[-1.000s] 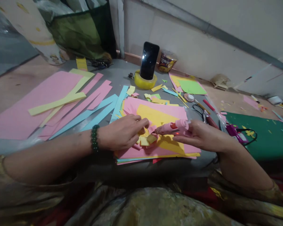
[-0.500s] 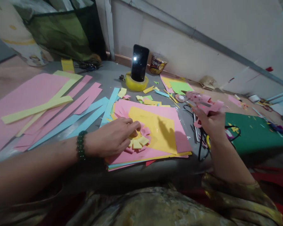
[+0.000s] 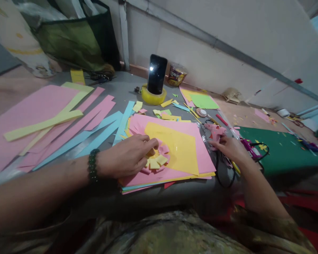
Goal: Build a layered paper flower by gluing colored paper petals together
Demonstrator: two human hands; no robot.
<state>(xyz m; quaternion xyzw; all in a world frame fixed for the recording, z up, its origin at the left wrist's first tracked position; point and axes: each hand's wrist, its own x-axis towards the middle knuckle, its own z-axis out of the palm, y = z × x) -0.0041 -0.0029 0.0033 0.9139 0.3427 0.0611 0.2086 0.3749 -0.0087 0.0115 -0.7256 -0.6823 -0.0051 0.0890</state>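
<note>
My left hand (image 3: 125, 157) has its fingertips closed and pressed down on a paper flower (image 3: 155, 162) with pale yellow and pink petals. The point of contact is hidden under the fingers. Beneath the flower lie a yellow sheet (image 3: 186, 150) and a stack of coloured paper with a pink sheet (image 3: 205, 160) on top. To the right of the stack, my right hand (image 3: 233, 150) has its fingers around the handle of a pink glue gun (image 3: 214, 129), held low by the table. A black cord (image 3: 227, 185) loops below that hand.
Cut strips in blue (image 3: 102, 135), pink and pale yellow spread at left beside a large pink sheet (image 3: 39, 107). Behind the stack, a phone (image 3: 157, 76) stands in a yellow tape roll (image 3: 153, 99), near a noodle cup (image 3: 177, 74). A green board (image 3: 283, 146) lies at right.
My right hand has brought the glue gun down and slightly left, from above the table to beside the paper stack. My left hand stays on the flower.
</note>
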